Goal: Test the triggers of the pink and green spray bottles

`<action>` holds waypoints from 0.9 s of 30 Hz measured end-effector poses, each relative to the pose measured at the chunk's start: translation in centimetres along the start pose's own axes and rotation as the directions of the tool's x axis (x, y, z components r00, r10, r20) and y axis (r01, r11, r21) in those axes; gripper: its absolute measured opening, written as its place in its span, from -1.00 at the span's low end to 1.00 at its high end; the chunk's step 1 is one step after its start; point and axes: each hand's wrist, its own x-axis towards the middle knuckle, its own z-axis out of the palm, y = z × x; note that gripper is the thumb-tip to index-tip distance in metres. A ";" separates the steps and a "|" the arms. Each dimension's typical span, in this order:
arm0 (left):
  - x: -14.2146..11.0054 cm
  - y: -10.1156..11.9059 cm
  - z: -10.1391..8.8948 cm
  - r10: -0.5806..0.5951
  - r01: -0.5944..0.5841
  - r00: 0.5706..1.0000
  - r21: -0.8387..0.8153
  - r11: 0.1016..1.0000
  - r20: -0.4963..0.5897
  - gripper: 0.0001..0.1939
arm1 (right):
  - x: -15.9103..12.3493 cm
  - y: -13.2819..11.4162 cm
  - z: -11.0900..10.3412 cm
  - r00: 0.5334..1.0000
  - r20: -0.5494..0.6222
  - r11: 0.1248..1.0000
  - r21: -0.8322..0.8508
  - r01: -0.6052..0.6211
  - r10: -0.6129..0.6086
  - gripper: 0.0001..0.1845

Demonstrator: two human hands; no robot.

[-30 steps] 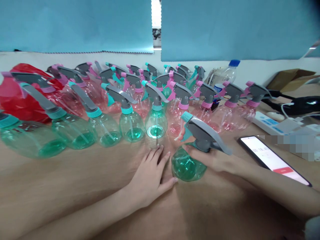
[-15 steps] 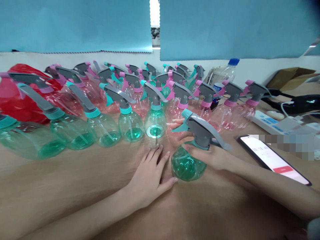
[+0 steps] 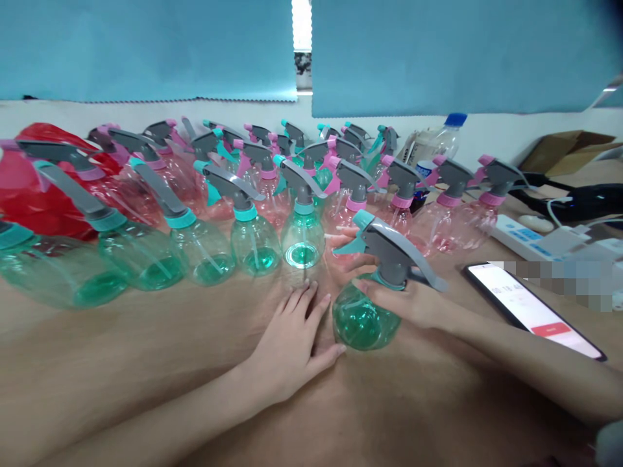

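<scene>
My right hand is closed around the neck of a green spray bottle with a grey and turquoise trigger head. The bottle leans slightly, its nozzle pointing to the far left; whether its base touches the table I cannot tell. Flat on the wooden table lies my left hand, fingers stretched out, just left of that bottle and holding nothing. Beyond its fingertips stands another green spray bottle, in a row with several more green ones to the left.
Behind are several pink spray bottles and a red plastic bag. To the right lie a phone showing a timer, a white power strip and an open cardboard box. A blue-capped clear bottle stands at the back.
The held spray bottle and my right hand have shifted up very slightly. My left hand stays in place.
</scene>
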 end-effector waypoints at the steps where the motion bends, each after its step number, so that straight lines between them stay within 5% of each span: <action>1: 0.0 0.0 0.0 0.001 -0.001 1.000 -0.003 1.000 0.001 -0.32 | 0.0 0.0 0.0 1.000 0.002 1.000 -0.006 -0.006 0.006 -0.69; 27: 0.0 -0.1 0.1 0.002 -0.002 1.000 -0.004 1.000 -0.016 -0.33 | -0.1 0.2 0.0 1.000 0.005 1.000 -0.005 -0.021 0.021 -0.83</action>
